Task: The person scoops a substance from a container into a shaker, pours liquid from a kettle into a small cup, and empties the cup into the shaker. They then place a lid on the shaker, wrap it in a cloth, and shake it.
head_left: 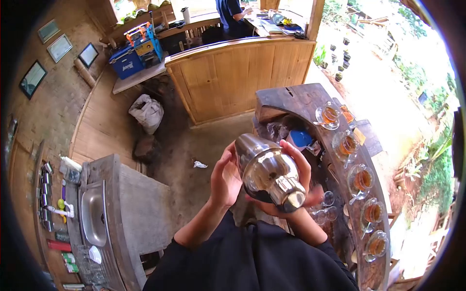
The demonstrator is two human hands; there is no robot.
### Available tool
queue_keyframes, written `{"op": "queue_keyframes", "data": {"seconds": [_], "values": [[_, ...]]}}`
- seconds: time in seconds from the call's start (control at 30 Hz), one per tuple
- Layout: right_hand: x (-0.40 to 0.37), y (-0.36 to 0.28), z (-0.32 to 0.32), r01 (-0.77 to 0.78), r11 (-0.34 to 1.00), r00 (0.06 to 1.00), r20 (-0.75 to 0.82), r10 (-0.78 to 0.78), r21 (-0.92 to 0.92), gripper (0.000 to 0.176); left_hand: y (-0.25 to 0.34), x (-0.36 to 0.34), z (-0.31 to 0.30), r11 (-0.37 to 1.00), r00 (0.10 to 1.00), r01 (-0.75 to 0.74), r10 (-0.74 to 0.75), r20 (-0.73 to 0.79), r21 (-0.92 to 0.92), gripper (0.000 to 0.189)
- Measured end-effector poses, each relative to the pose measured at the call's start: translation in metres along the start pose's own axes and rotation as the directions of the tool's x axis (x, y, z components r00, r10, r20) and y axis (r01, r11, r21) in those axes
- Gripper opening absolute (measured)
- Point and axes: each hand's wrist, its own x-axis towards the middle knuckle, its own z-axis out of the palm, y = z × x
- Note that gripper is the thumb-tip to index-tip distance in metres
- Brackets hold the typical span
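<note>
A shiny metal cocktail shaker [267,167] is between my two hands in front of my chest. It is tilted, its small cap pointing down toward me and to the right. My left hand [226,179] lies along the shaker's left side, its palm and fingers against the metal. On the other side, my right hand [300,165] wraps round the shaker, with fingers along its upper right and part of the hand below the cap end. Part of the right hand is smeared by motion. The shaker's contents are hidden.
On the curved wooden counter [303,94] to the right, several glass cups of amber drink [362,179] stand on saucers with spoons. Empty glasses [326,213] sit on a lower shelf. A steel sink [93,216] is at left. A person [229,14] stands behind the wooden partition [242,77].
</note>
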Motion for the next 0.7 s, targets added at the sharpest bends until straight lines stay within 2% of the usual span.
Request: {"op": "queue_keyframes", "data": {"seconds": [0.03, 0.07, 0.1, 0.13, 0.17, 0.2, 0.23, 0.27, 0.33, 0.37, 0.4, 0.47, 0.5, 0.53, 0.6, 0.63, 0.67, 0.7], "values": [[-0.008, 0.003, -0.008, -0.204, 0.966, 0.978, -0.017, 0.209, 0.158, 0.073, 0.003, 0.009, -0.003, 0.998, 0.996, 0.025, -0.020, 0.091, -0.057, 0.059], [-0.011, 0.009, -0.009, -0.385, 0.868, 0.914, -0.005, 0.406, 0.313, 0.094, 0.007, 0.015, 0.003, 0.999, 0.983, -0.029, 0.024, 0.181, 0.022, 0.057], [-0.007, 0.029, 0.000, 0.037, 0.982, 0.997, -0.070, -0.025, 0.184, 0.114, 0.006, 0.024, 0.002, 0.996, 0.974, -0.067, 0.054, 0.220, 0.055, 0.056], [-0.013, 0.037, 0.012, 0.104, 0.981, 0.938, -0.343, -0.043, 0.161, 0.093, 0.003, 0.033, 0.002, 0.991, 0.963, -0.104, 0.080, 0.258, 0.083, 0.055], [0.012, 0.016, 0.003, -0.030, 0.993, 0.993, -0.117, 0.016, -0.117, 0.090, 0.000, 0.046, 0.001, 0.998, 0.969, -0.067, 0.063, 0.240, 0.011, 0.055], [0.042, -0.001, -0.007, -0.095, 0.908, 0.986, 0.085, 0.141, -0.407, 0.088, -0.002, 0.064, -0.006, 1.000, 0.983, 0.030, -0.029, 0.179, 0.001, 0.054], [0.034, 0.044, 0.004, 0.085, 0.941, 0.996, 0.045, -0.075, -0.328, 0.082, -0.009, 0.086, -0.018, 0.995, 0.981, 0.085, -0.076, 0.177, -0.045, 0.053], [0.040, 0.069, 0.021, 0.221, 0.954, 0.966, -0.091, -0.243, -0.203, 0.078, -0.013, 0.103, -0.025, 0.986, 0.977, 0.139, -0.121, 0.178, -0.091, 0.052], [0.040, 0.071, 0.029, 0.241, 0.948, 0.952, -0.137, -0.273, -0.209, 0.086, 0.002, 0.115, -0.021, 0.986, 0.972, 0.146, -0.127, 0.197, -0.084, 0.049], [0.016, 0.063, 0.031, -0.253, 0.964, 0.939, -0.263, 0.223, -0.086, 0.094, 0.013, 0.115, -0.017, 0.991, 0.960, 0.128, -0.112, 0.256, -0.046, 0.047], [0.012, 0.062, 0.041, -0.196, 0.980, 0.909, -0.371, 0.189, 0.020, 0.097, 0.022, 0.119, -0.017, 0.994, 0.946, 0.108, -0.099, 0.309, -0.013, 0.044], [0.025, 0.067, 0.062, -0.110, 0.988, 0.900, -0.432, 0.053, -0.108, 0.094, 0.029, 0.144, -0.029, 0.991, 0.932, 0.120, -0.093, 0.351, -0.058, 0.044], [0.025, 0.072, 0.058, -0.294, 0.936, 0.932, -0.274, 0.237, -0.193, 0.096, 0.024, 0.164, -0.045, 0.977, 0.931, 0.176, -0.126, 0.342, -0.118, 0.045], [0.041, 0.077, 0.072, -0.099, 0.892, 0.982, -0.189, 0.015, -0.441, 0.094, 0.025, 0.179, -0.053, 0.958, 0.929, 0.228, -0.159, 0.335, -0.177, 0.047], [0.045, 0.100, 0.088, 0.178, 0.909, 0.960, -0.136, -0.245, -0.377, 0.090, 0.028, 0.193, -0.065, 0.937, 0.920, 0.292, -0.220, 0.325, -0.191, 0.049], [0.037, 0.068, 0.087, -0.284, 0.872, 0.956, -0.185, 0.226, -0.400, 0.081, 0.037, 0.189, -0.062, 0.945, 0.903, 0.287, -0.214, 0.372, -0.154, 0.049], [0.024, 0.099, 0.105, -0.082, 0.831, 0.929, -0.344, -0.136, -0.550, 0.079, 0.045, 0.185, -0.059, 0.951, 0.884, 0.285, -0.214, 0.416, -0.117, 0.048], [0.012, 0.110, 0.106, -0.093, 0.821, 0.928, -0.349, -0.134, -0.563, 0.079, 0.051, 0.185, -0.059, 0.957, 0.854, 0.269, -0.184, 0.486, -0.109, 0.046]]}}
